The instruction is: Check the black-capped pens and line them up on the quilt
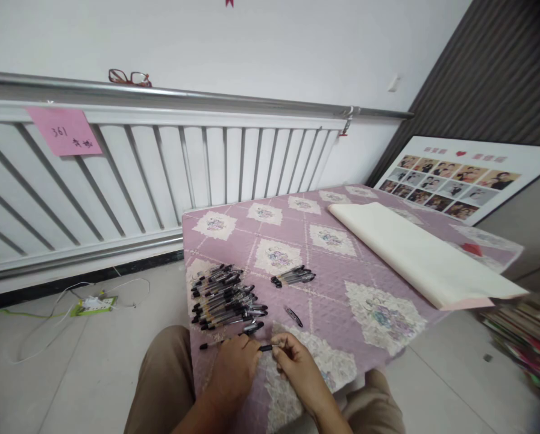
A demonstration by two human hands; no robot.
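Note:
My left hand (237,361) is closed around a pen (266,348), whose black end sticks out to the left. My right hand (293,360) pinches at the pen's right tip; the fingers hide what exactly they hold there. Just beyond my hands lies a loose black pen cap (293,316) with a clip. A large pile of pens (222,299), clear-barrelled with black caps, is beyond my left hand. Further right, a smaller group of pens (293,276) rests on the cloth.
A purple patterned cloth (324,271) covers the table. On its right side lies a large cream sheet (401,247). A framed photo board (455,175) leans behind. Along the wall runs a white radiator (247,160), with glasses (129,78) above. A power strip (93,305) is on the floor.

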